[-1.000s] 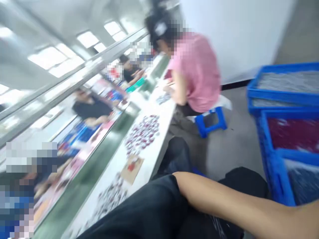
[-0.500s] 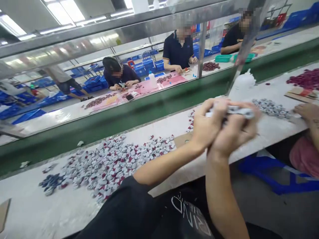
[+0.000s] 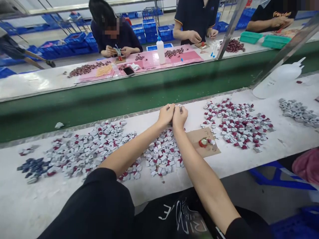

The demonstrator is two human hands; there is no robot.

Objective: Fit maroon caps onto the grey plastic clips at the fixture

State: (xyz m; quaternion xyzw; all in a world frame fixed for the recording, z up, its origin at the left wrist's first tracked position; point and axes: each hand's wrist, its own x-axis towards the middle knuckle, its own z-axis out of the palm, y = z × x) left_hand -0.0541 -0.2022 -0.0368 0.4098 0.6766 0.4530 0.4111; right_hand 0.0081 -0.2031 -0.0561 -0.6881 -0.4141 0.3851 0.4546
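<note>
My left hand (image 3: 166,115) and my right hand (image 3: 180,117) are cupped together with curled fingers, at the far edge of a heap of small grey and dark red pieces (image 3: 163,154). Both are closed around small grey pieces, of which only a sliver shows between the fingers. A larger spread of the same pieces (image 3: 92,146) lies left of my forearms, and another heap (image 3: 243,124) lies to the right. Beside my right forearm is a brown cardboard sheet (image 3: 199,149) with a small red-rimmed round object (image 3: 203,142) on it.
Dark blue pieces (image 3: 33,167) lie at the far left, plain grey ones (image 3: 297,111) at the right. A white bottle (image 3: 276,78) stands by a slanted metal post (image 3: 286,49). Beyond the green strip (image 3: 119,94), several people work at another bench with a white bottle (image 3: 160,51) and green trays (image 3: 276,41).
My cupped hands have moved left and away from me, from above the right side of the bench to the middle heap. The view has tilted down, and the cardboard and right heap now show fully.
</note>
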